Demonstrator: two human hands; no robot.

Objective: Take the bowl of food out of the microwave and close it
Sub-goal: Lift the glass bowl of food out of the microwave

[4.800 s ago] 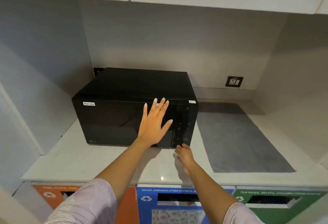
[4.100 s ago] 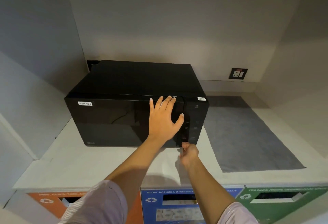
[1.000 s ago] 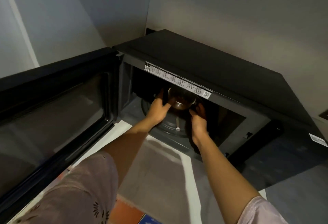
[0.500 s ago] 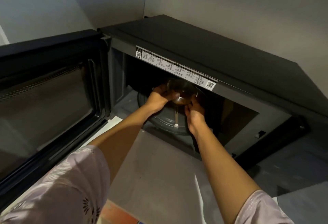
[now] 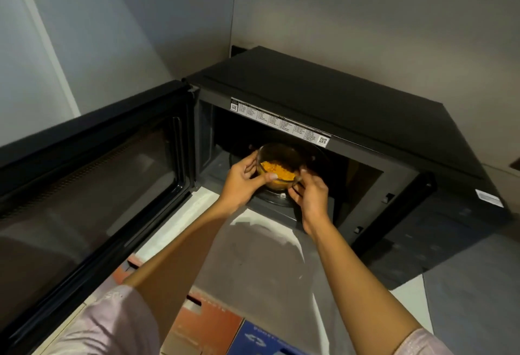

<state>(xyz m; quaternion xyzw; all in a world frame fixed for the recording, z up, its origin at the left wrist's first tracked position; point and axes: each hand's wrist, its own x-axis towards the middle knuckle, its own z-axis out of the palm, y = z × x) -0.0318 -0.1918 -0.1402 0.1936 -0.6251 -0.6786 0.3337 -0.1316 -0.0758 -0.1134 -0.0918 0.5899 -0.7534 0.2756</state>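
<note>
Bowl [image 5: 281, 167], one, gripped by left hand [image 5: 244, 179] and right hand [image 5: 309, 195]; one microwave [image 5: 351, 118], door [image 5: 92, 174] open.

I'm looking down at the pale countertop [image 5: 197, 202] w/ my arms crossing over it. The black microwave [image 5: 337, 112] is sitting directly on it at approx 1 o'clock, pushed into the corner btwn two walls. Its door [image 5: 92, 186] is hanging wide open over the counter's 9 o'clock side. A grey mat [image 5: 472, 301] is lying flat on the counter at 4 o'clock, just beside the microwave's front corner. Shadow is covering the bare patch in the middle.
</note>
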